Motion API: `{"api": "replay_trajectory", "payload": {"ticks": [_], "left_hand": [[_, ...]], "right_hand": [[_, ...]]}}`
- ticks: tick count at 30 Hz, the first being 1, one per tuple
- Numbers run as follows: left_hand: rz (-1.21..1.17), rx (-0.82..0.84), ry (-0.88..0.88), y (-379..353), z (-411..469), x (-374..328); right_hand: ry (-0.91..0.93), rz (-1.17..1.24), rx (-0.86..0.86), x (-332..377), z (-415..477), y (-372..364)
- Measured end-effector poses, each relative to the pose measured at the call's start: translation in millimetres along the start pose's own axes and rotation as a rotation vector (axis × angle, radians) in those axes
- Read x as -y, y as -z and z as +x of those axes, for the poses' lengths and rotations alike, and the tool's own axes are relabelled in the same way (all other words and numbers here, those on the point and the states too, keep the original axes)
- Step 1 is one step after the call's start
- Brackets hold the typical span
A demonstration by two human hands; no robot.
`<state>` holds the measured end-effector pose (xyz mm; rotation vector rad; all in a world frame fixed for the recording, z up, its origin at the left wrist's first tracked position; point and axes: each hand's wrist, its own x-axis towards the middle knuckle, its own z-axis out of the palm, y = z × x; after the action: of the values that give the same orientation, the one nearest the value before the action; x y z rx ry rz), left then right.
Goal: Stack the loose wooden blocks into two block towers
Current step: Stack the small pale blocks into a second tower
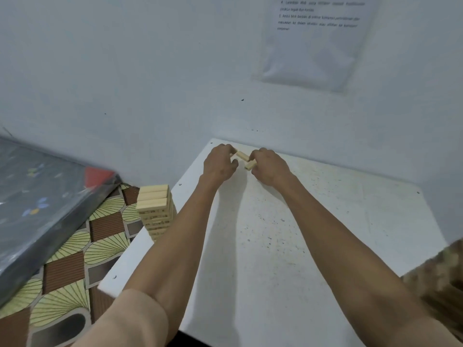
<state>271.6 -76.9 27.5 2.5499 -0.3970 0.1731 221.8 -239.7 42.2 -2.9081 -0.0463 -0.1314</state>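
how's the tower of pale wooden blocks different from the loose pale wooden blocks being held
The tower stands many layers high at the white table's left edge, untouched; the loose blocks are few, near its far edge. The tower's top blocks lie side by side; the loose blocks sit at angles, pinched by the left hand and right hand. Both are pale wood.

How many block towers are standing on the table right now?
1: the tower at the left edge of the table. No second tower stands; the left hand and right hand grip loose blocks at the far end, where fingers may hide more.
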Motion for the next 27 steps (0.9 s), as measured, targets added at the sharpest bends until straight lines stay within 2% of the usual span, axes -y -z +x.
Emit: {"api": "replay_trajectory", "payload": {"ticks": [8, 18, 22, 27], "left_hand": [[-0.001, -0.063, 0.095, -30.9, 25.6, 2.8], [-0.085, -0.166, 0.162, -43.5, 32.3, 16.6], [-0.039, -0.174, 0.161, -44.1, 31.3, 18.0], [0.002, -0.216, 0.160, -51.4, 24.7, 24.2]], "right_hand": [[-0.028, 0.056, 0.008, -13.7, 19.3, -21.6], [0.086, 0.164, -0.139, -31.0, 12.2, -30.2], [0.051, 0.284, -0.302, -24.7, 17.1, -36.0], [-0.002, 0.291, -0.313, -11.9, 36.9, -45.2]]}}
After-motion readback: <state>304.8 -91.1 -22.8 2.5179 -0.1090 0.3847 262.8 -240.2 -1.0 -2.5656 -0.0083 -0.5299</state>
